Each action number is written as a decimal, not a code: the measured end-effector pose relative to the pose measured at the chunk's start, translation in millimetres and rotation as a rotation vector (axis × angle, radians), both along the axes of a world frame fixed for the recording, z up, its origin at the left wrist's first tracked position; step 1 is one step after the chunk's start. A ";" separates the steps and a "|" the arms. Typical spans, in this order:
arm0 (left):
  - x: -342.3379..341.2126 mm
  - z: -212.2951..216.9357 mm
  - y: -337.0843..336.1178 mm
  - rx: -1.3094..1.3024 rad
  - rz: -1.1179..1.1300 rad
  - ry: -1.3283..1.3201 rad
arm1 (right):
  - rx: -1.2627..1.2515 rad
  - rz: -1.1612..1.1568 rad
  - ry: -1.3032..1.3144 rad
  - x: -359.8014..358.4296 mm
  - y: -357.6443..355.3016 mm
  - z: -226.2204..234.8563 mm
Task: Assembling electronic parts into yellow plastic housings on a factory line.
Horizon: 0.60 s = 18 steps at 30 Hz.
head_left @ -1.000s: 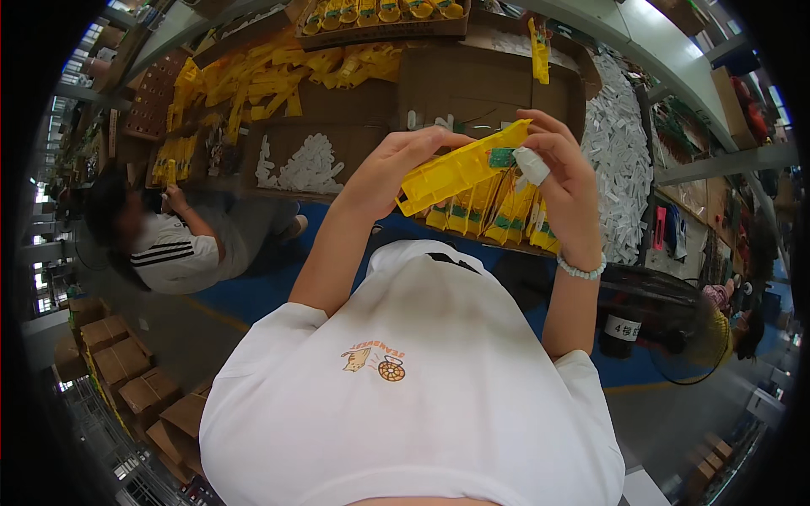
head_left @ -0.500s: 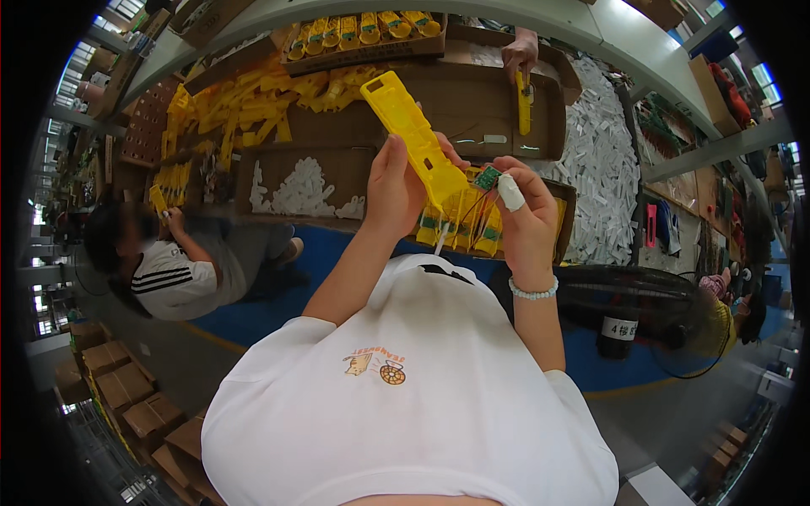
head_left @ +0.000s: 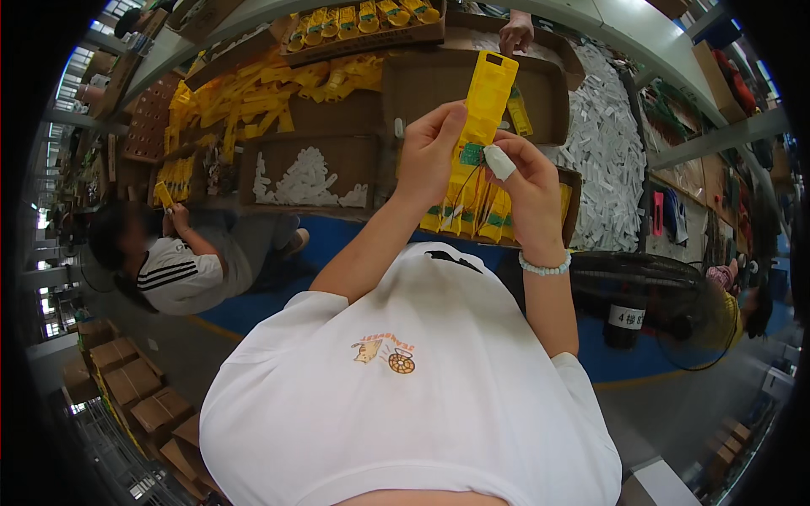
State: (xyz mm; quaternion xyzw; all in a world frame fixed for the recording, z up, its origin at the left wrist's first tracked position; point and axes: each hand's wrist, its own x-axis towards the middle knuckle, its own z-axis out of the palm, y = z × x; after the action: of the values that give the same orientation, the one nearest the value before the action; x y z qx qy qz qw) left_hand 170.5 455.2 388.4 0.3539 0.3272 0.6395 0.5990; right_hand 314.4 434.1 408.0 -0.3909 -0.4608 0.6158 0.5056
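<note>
My left hand (head_left: 429,160) is closed around the side of a long yellow plastic housing (head_left: 491,88), which stands nearly upright before me with its hollow side showing. A small green circuit board (head_left: 472,153) with thin dark wires is pinched in my right hand (head_left: 533,192). The board lies over the lower part of the housing; whether it is seated there I cannot tell. White wrapping (head_left: 499,164) covers a digit of my right hand. Below my hands, several yellow housings (head_left: 494,215) with green boards and wires lie in a cardboard box.
A cardboard tray (head_left: 270,139) with small white parts is at left, near a heap of yellow pieces (head_left: 236,97). White parts (head_left: 601,160) cover the right side. Another person's hand (head_left: 516,34) is above a yellow piece (head_left: 518,114). A co-worker (head_left: 181,270) sits left; a black fan (head_left: 633,274) stands right.
The yellow housing has swung upright and to the right. My right hand has brought the circuit board over it. The other person's hand has let go of a yellow piece and drawn back.
</note>
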 end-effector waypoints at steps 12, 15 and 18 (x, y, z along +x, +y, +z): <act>13.3 12.2 -21.4 0.205 0.163 0.362 | 0.034 -0.102 -0.077 2.7 0.9 -1.6; 10.8 13.4 -24.5 0.222 0.129 0.402 | 0.044 -0.109 -0.070 1.3 1.4 -0.8; 7.8 15.4 -26.0 0.223 0.131 0.460 | 0.041 -0.119 -0.047 -1.6 1.5 -2.1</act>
State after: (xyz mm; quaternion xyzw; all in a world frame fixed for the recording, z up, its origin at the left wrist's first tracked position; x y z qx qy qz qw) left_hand 178.3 429.2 403.8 0.5318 0.4043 0.6118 0.4236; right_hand 312.8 435.6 406.0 -0.4216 -0.4611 0.5655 0.5383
